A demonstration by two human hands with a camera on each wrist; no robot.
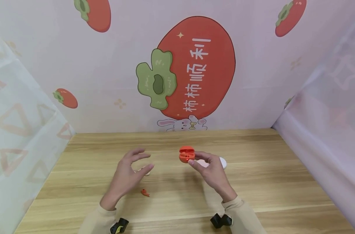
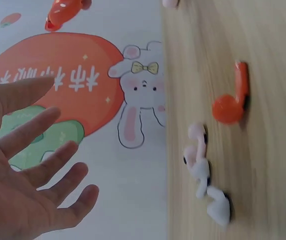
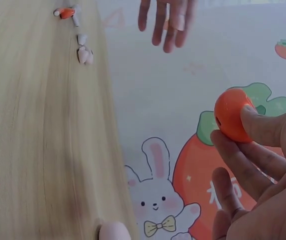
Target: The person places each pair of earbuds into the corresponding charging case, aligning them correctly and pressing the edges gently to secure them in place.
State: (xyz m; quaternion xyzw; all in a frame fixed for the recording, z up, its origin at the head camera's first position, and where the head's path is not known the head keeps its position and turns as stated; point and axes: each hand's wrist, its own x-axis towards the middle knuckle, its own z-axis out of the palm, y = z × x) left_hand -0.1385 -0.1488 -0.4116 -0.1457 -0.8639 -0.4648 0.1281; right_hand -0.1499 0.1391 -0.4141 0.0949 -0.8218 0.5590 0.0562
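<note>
My right hand (image 1: 195, 159) pinches a small orange earbud case (image 1: 186, 154), lid open, a little above the wooden table (image 1: 253, 182). In the right wrist view its thumb and fingers (image 3: 250, 167) curl round the round orange case (image 3: 231, 114). My left hand (image 1: 144, 160) hovers with fingers spread and holds nothing, just over two whitish-pink earbuds (image 2: 199, 159) lying on the wood. One orange earbud (image 1: 145, 192) lies on the table nearer me, beside the left hand; the left wrist view shows that orange earbud (image 2: 230, 102) too.
A pale pink case (image 1: 223, 162) sits on the table just behind my right hand. Patterned cloth walls (image 1: 195, 71) close off the back and both sides of the table.
</note>
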